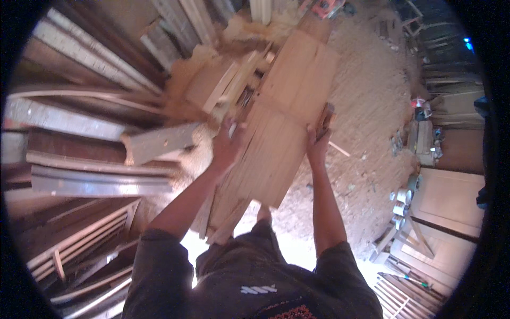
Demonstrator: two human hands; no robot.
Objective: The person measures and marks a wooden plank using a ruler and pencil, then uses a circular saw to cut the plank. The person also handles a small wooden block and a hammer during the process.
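A long, pale brown wooden panel (271, 154) lies slantwise in front of me, with a seam running across it. At its left edge is my left hand (227, 149), its fingers spread; whether it bears on the panel is unclear. My right hand (317, 146) is by the panel's right edge, closed around the near end of a dark and brown wooden block that looks like a hand plane (325, 119). The thumb lies along the panel side, and the other fingers are partly hidden. Beneath the panel, a narrower board (226, 215) shows at the near left.
Wood strips (228, 90) lie left of the panel, beside a grooved timber piece (159, 143). Stacked planks (79, 117) fill the far left. A red tool (323, 8) sits at the panel's far end. Sawdust covers the floor (366, 106); door-like panels (446, 202) stand at right.
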